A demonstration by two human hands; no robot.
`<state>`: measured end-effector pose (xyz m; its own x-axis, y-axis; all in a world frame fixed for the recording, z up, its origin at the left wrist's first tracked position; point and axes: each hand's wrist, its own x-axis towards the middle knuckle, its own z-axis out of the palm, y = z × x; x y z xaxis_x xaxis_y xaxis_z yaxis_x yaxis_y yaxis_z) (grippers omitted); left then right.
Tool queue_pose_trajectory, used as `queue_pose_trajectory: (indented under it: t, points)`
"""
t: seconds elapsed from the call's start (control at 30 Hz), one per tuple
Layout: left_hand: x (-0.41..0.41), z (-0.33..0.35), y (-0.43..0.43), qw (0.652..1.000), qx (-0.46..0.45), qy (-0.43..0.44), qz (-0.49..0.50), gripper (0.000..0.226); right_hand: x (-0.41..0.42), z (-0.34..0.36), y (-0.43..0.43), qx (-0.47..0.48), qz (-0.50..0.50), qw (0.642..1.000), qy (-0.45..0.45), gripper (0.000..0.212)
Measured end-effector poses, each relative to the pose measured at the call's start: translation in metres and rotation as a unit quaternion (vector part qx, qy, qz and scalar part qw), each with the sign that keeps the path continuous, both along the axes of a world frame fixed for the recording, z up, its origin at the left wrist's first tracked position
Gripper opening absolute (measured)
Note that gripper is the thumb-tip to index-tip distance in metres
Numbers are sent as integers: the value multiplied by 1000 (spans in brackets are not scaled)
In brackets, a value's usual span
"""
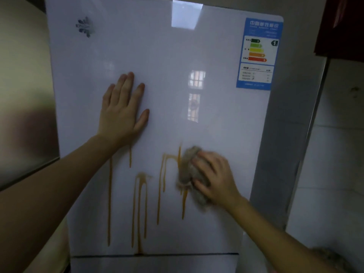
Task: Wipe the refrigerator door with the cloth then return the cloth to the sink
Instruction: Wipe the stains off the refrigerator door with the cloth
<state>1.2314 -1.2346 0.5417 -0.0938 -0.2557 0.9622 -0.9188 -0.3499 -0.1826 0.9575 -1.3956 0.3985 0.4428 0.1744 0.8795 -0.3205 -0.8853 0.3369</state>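
The right hand (214, 176) gripped a bunched cloth (190, 172) against the refrigerator door (167, 56) at lower right of centre; the left hand (122, 113) lay spread flat, bracing. The orange drips (139, 209) risked smearing — or running into the lower seam.

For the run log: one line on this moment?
left hand flat on door | right hand presses cloth on drips | drips remain

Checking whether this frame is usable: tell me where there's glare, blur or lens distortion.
Head view: dim overall; window reflections glare on the glossy refrigerator door; the right hand and cloth are motion-blurred, while the left hand is sharper; wide-angle distortion bows the door's edges; the orange drips stay readable.
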Motion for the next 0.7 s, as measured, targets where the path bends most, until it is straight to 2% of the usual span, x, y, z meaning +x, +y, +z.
queue_pose_trajectory:
  t: [0.07,0.17,0.47,0.57,0.7]
  points:
    - [2,0,0,1000,-6,-14,2,66,6,-24,5,-36,10,998,47,49]
    - [4,0,-1,1000,-3,-16,2,66,9,-20,8,-43,7,998,44,50]
    - [12,6,11,999,5,-22,-27,64,29,97,18,25,-11,995,-99,59]
    - [23,3,29,998,-30,23,-52,58,43,99,26,1,-17,997,-73,57]
    - [43,-21,58,994,-62,78,-46,54,64,79,38,-56,-16,998,10,53]
